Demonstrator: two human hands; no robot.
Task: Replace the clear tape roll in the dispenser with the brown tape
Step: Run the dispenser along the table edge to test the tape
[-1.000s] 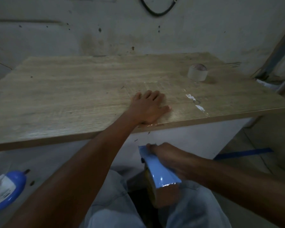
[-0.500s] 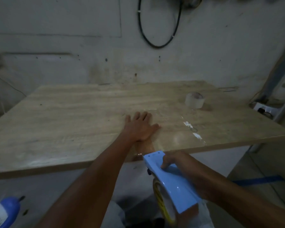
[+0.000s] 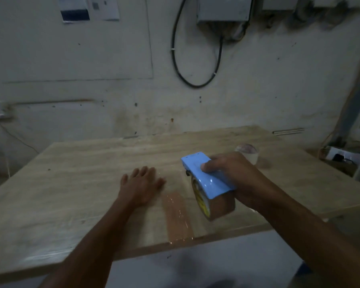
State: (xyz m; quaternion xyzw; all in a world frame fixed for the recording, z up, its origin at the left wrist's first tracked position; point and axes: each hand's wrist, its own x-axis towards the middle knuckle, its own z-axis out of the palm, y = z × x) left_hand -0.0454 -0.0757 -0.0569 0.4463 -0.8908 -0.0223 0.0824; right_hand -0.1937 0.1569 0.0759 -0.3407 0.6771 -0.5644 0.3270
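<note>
The right hand (image 3: 235,175) has its fingers (image 3: 206,166) wrapped tight round the light-blue plastic tape dispenser (image 3: 206,177), holding it over the pale wood-grain desk (image 3: 71,183). The brown tape roll (image 3: 218,206) sits in the dispenser's cradle, so the swap itself looks done. The clear tape roll (image 3: 247,153) stands on the desk just behind the dispenser, beyond the right hand. A strip of brown tape (image 3: 178,217) lies flat on the desk just left of the dispenser, running to the near edge. This reads as the test pull, 1 strip laid. The dispenser's long axis runs from its nose, up and away toward the wall, back and down to the roll nearest the person. The left hand (image 3: 141,186) lies flat on the desk left of the dispenser, fingers spread, holding nothing. Next, probably: set the dispenser down.
</note>
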